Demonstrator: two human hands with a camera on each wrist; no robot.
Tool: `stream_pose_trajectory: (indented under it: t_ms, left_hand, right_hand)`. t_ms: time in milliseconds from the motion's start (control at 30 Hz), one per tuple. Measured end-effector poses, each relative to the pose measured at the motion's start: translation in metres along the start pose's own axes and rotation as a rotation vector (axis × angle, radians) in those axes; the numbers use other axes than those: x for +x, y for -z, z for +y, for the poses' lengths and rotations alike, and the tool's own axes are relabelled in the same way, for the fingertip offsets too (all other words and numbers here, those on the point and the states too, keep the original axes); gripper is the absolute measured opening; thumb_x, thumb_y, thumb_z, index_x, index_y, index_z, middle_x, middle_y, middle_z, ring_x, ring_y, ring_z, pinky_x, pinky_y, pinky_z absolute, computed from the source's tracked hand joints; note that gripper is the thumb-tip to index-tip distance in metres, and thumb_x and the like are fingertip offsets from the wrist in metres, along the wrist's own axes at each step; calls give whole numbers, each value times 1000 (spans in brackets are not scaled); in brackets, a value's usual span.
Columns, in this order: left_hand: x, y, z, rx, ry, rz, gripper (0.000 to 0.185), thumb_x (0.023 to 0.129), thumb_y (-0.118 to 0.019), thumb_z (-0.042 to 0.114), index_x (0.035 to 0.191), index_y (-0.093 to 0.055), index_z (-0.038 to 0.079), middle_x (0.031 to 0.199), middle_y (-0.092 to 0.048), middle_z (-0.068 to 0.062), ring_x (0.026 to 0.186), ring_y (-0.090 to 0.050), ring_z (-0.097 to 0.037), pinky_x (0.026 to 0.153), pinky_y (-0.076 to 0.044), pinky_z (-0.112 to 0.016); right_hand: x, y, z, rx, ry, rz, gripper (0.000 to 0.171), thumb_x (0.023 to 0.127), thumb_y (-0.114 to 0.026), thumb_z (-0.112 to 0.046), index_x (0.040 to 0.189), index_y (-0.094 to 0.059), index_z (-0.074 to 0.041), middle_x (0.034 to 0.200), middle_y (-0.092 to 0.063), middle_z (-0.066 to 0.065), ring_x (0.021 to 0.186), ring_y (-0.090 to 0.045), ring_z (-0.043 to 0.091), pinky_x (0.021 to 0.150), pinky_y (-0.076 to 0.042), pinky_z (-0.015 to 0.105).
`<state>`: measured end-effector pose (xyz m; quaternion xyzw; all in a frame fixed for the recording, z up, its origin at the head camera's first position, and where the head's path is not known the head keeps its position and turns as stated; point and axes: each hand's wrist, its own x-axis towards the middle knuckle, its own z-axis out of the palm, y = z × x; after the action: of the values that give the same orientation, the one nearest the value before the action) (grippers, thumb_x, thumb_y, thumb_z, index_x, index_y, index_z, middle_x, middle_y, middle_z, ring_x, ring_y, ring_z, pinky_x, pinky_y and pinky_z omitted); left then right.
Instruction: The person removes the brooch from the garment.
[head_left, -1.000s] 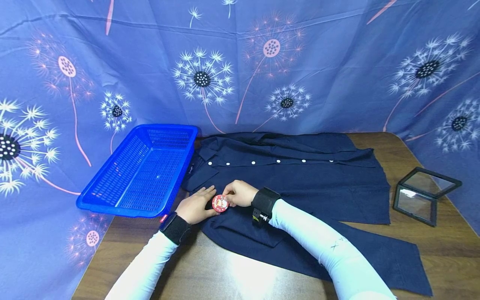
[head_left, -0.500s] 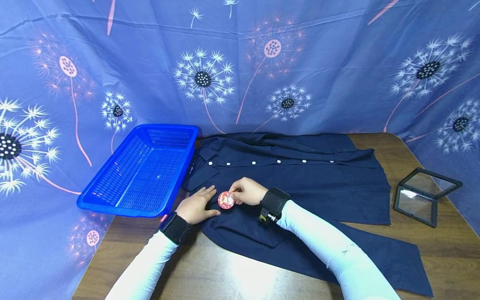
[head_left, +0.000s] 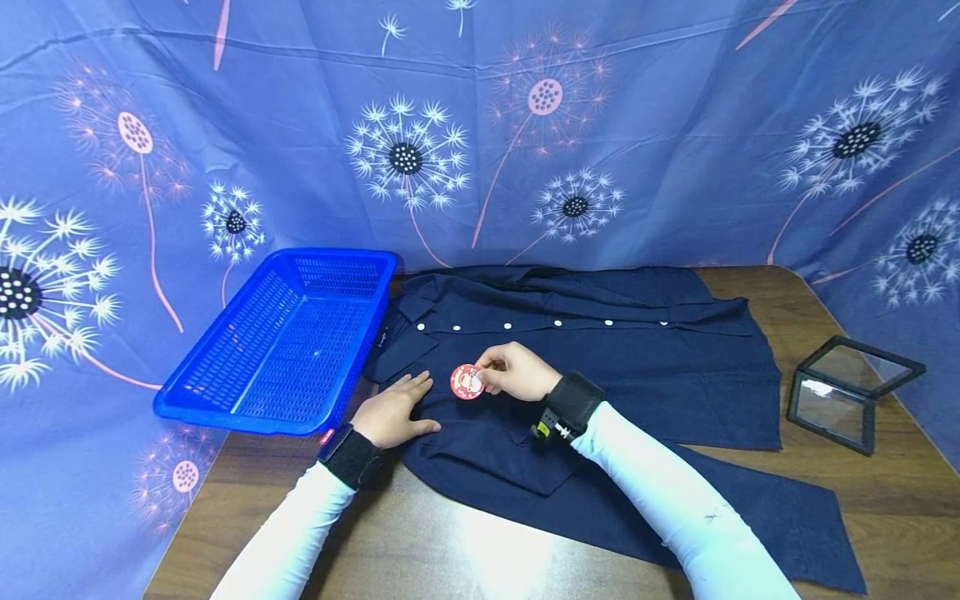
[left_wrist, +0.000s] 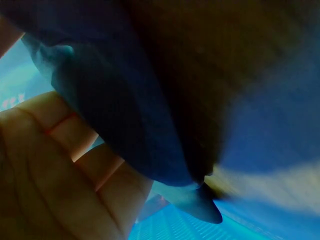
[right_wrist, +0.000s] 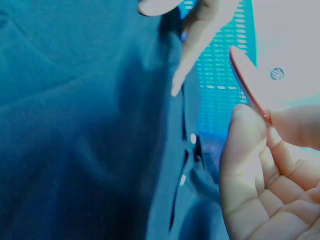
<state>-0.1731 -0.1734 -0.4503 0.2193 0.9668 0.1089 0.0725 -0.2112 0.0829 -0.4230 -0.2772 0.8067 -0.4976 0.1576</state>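
**Badge held above the shirt**

Brown wooden table point(head_left: 885, 508) carries a dark navy buttoned shirt point(head_left: 637, 367). Over the shirt's chest, the right hand point(head_left: 517, 372) pinches a round red badge point(head_left: 467, 382). Beside the badge, the left hand point(head_left: 390, 412) presses flat, fingers straight, on the shirt.

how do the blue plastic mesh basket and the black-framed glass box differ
The blue plastic mesh basket is large, perforated and opaque, at the table's left edge. The black-framed glass box is smaller, see-through, with its lid tilted open, at the right edge. Both flank the navy shirt, and neither visibly holds anything.
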Motion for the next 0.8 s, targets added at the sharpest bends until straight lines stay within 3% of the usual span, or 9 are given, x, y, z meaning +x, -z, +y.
stream_pose_trajectory:
  t_ms: [400,800]
  left_hand:
    - [0,1,1,-12,7,-9,78,82,-73,49,142,-50,4,153,-44,-11,141,-40,-38,111,-37,-53]
    - [1,1,1,-10,19,-23,79,82,-73,51,143,-49,5,154,-42,-10,142,-38,-37,112,-36,-53]
  right_hand:
    - [-11,23,-1,45,8,120,15,94,-59,-3,101,-65,9,86,-69,20,78,-69,33,70,-60,35]
    - [-28,48,-3,71,58,292,16,94,-62,-5,102,-67,8,87,-70,21,71,-67,11,68,-58,26]
